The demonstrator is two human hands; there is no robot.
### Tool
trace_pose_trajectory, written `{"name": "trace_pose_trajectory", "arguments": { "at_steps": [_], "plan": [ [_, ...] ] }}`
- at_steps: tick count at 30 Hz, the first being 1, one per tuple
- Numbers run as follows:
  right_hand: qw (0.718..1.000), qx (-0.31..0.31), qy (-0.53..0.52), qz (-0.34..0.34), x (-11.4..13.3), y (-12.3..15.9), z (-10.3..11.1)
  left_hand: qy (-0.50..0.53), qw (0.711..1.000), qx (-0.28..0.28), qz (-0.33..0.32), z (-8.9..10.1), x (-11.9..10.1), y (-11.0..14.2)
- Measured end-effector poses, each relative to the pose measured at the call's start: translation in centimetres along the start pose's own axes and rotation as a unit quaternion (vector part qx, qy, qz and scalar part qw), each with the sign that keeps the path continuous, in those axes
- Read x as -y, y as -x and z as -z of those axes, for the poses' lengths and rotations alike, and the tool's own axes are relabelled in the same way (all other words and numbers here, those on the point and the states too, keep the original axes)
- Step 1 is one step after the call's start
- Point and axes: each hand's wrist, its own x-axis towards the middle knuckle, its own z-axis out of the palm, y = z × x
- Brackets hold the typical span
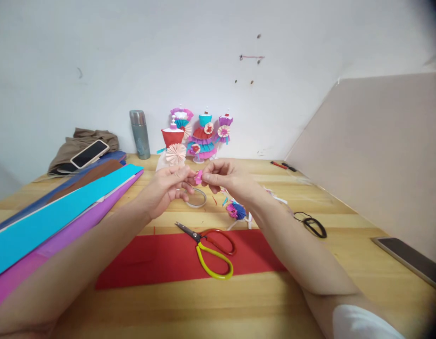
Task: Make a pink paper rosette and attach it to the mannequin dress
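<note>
A small pink paper flower (198, 177) is held up between my two hands above the middle of the table. The fingertips of my left hand (171, 185) pinch it from the left, and my right hand (226, 178) grips it from the right between thumb and finger. Below my hands a roll of tape (197, 199) lies on the wood. Closer to me, scissors with one red and one yellow handle (215, 254) rest partly open on a strip of red paper (133, 261). A pink and blue pleated paper rosette (236, 210) lies near my right wrist.
Small dress forms in pleated paper (205, 134) stand against the wall beside a grey flask (140, 136). Long coloured paper sheets (62, 216) and a phone on brown cloth (90, 154) lie left. A black hair tie (315, 227), another phone (408, 259) and pens (282, 165) are right.
</note>
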Motion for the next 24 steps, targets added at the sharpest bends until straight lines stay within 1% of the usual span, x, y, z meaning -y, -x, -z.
{"name": "trace_pose_trajectory", "arguments": {
  "at_steps": [2, 5, 12, 17, 21, 24],
  "plan": [
    [1.000, -0.002, -0.001, -0.006, 0.1, 0.1, -0.2, -0.027, 0.999, -0.020, -0.018, -0.4, 0.0, 0.2],
    [1.000, 0.004, 0.000, -0.013, 0.1, 0.1, -0.5, -0.033, 0.998, -0.054, -0.027, -1.0, 0.2, 0.3],
    [1.000, 0.002, 0.027, 0.004, -0.1, 0.1, -0.3, 0.009, 0.997, -0.078, -0.002, -0.8, 0.2, 0.1],
    [0.999, 0.013, 0.031, 0.010, -0.6, -0.2, -0.2, -0.028, 0.996, -0.082, -0.015, -0.6, 0.5, -0.1],
    [0.999, 0.023, 0.032, 0.011, -0.4, -0.2, 0.1, -0.067, 0.992, -0.104, -0.033, -0.3, 0.3, -0.3],
    [0.998, -0.006, 0.062, 0.013, 0.2, -0.2, 1.1, -0.106, 0.988, -0.109, -0.016, 0.4, -0.2, -0.6]
  ]
}}
